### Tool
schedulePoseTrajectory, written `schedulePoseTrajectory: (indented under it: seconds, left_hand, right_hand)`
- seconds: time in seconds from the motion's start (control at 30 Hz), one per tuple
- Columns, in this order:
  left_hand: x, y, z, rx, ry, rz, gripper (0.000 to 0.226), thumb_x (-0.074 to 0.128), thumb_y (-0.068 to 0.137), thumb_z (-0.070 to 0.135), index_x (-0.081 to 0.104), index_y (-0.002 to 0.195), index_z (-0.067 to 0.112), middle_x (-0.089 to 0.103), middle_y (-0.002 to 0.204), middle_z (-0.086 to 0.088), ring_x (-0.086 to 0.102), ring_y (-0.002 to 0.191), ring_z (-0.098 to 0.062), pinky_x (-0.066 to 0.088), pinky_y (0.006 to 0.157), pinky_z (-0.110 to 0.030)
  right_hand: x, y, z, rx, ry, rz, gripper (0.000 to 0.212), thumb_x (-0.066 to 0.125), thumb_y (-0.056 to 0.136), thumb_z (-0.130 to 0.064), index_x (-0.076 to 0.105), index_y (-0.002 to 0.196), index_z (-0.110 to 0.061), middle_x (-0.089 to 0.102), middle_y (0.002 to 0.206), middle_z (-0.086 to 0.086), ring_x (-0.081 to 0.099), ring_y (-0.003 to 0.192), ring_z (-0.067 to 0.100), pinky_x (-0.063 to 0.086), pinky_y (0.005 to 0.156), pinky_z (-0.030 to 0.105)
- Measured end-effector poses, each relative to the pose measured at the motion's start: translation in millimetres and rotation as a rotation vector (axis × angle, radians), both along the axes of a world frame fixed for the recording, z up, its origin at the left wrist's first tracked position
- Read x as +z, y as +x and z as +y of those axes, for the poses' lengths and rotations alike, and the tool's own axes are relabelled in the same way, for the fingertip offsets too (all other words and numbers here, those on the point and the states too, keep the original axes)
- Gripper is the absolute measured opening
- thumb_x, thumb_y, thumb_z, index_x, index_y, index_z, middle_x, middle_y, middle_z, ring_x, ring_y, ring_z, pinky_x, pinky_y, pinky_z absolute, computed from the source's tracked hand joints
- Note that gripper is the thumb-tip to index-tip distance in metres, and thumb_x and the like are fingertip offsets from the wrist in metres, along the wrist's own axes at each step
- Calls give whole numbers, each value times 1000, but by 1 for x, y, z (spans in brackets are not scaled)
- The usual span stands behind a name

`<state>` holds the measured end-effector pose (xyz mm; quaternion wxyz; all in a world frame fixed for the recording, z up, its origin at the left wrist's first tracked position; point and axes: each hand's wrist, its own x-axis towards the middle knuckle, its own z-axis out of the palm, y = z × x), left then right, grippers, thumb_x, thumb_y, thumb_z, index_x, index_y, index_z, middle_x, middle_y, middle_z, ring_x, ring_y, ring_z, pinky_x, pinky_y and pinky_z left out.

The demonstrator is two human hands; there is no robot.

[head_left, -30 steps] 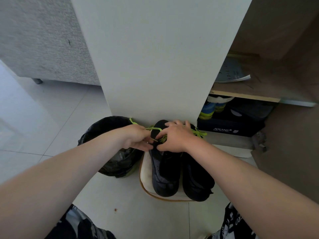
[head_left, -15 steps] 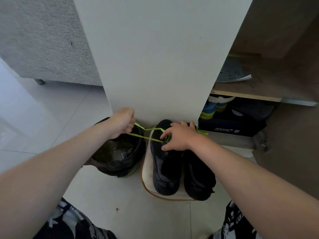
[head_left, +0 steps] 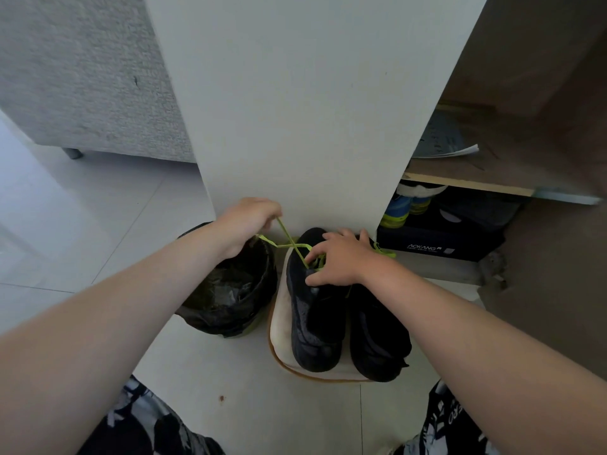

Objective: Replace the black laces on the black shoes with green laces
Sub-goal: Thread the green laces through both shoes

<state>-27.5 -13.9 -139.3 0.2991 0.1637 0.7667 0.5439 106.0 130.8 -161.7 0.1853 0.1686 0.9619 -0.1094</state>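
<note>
The person's left grip (head_left: pixel 244 223) is clamped round a strand of the green lace (head_left: pixel 289 246), fingers curled tight, and holds it up and out above the bin (head_left: pixel 230 290), close to the white cabinet panel (head_left: pixel 295 110). From that fist two bright strands run down and cross each other before reaching the top of the first black shoe (head_left: pixel 312 323), where the lace goes into the eyelets

The right grip (head_left: pixel 341 261) is set on that same shoe at its lacing: thumb against the side facing the bin, fingers bent over the top, closed on the shoe. Loops of green show just under its fingers (head_left: pixel 313 256)

The second black shoe (head_left: pixel 377 339) stands touching the first on the side away from the bin, and another green lace end (head_left: pixel 384 252) lies past the right wrist beside it. Both shoes sit toe toward the person on a pale pad with a tan edge (head_left: pixel 279 323), which lies on the tiled floor (head_left: pixel 82 224). The bin, lined with a black bag, stands just beside the pad

To the right the cabinet is open: a wooden shelf (head_left: pixel 476 187) carries some papers (head_left: pixel 443 142), and below it sit blue-and-yellow footwear (head_left: pixel 399 211) and a dark box marked AOKANG (head_left: pixel 437 244). A grey sofa (head_left: pixel 82 77) stands at the far left
</note>
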Motion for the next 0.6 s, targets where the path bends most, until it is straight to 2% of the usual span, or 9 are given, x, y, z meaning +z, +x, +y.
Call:
schedulePoseTrajectory:
  seconds: [0.07, 0.1, 0.17, 0.2, 0.27, 0.33, 0.4, 0.47, 0.6]
  left_hand:
    - [-2, 5, -1, -9, 227, -286, 19, 50, 94, 15, 68, 89, 12, 68, 92, -1, 66, 90, -16, 48, 86, -32]
    - [-3, 9, 0, -8, 329, -432, 22, 44, 97, 11, 66, 96, 6, 70, 96, -3, 69, 94, -18, 52, 83, -29]
    - [-2, 17, 6, 20, 365, -523, 20, 43, 98, 10, 60, 89, 6, 66, 78, -4, 68, 76, -23, 56, 66, -28]
    - [-2, 17, 8, 13, 236, -352, 20, 46, 98, 11, 58, 81, 9, 59, 69, -3, 61, 66, -22, 53, 60, -29]
    - [-2, 15, 6, -306, -317, 344, 28, 49, 95, 17, 54, 69, 12, 53, 66, -2, 51, 64, -20, 40, 56, -28]
    - [-4, 19, 7, -597, -662, 718, 25, 49, 93, 23, 54, 71, 14, 55, 71, -1, 51, 69, -19, 33, 55, -30]
    - [-3, 23, 10, -704, -769, 773, 13, 50, 92, 27, 54, 84, 16, 57, 82, 1, 52, 79, -20, 35, 60, -31]
    - [-1, 23, 15, -728, -818, 798, 21, 50, 93, 35, 59, 98, 17, 61, 94, -1, 55, 88, -22, 39, 67, -31]
    - [0, 25, 20, -808, -951, 820, 38, 53, 89, 50, 69, 78, 17, 62, 74, 1, 58, 73, -19, 43, 62, -30]
  right_hand:
    - [1, -1, -3, 14, 18, 6, 49, 69, 71, -63, 62, 118, -54, 33, 159, 1, 21, 145, 26, 9, 111, 55]
    - [2, -2, -4, 22, 28, 4, 50, 69, 71, -62, 62, 119, -54, 33, 158, 1, 22, 145, 25, 10, 110, 54]
    - [3, -3, -5, 29, 33, 0, 50, 69, 71, -62, 62, 119, -53, 34, 157, 1, 23, 144, 26, 12, 109, 53]
    - [3, -3, -5, 27, 30, 2, 50, 69, 71, -62, 62, 119, -54, 34, 158, 1, 23, 144, 26, 12, 108, 52]
    - [4, -4, -7, 27, 36, -2, 50, 69, 70, -63, 62, 119, -54, 33, 158, 1, 22, 144, 26, 12, 109, 52]
    - [4, -3, -8, 31, 61, -12, 50, 69, 70, -63, 62, 119, -54, 33, 157, 0, 22, 143, 25, 11, 110, 53]
    - [4, -2, -6, 27, 62, -13, 50, 70, 69, -63, 62, 118, -54, 33, 157, 1, 22, 143, 25, 10, 111, 54]
    - [4, -2, -6, 33, 62, -11, 52, 70, 69, -63, 62, 120, -54, 31, 159, 1, 21, 144, 25, 10, 111, 54]
    - [3, -2, -5, 46, 75, -5, 53, 69, 69, -64, 62, 121, -54, 35, 157, 1, 24, 142, 25, 12, 109, 54]
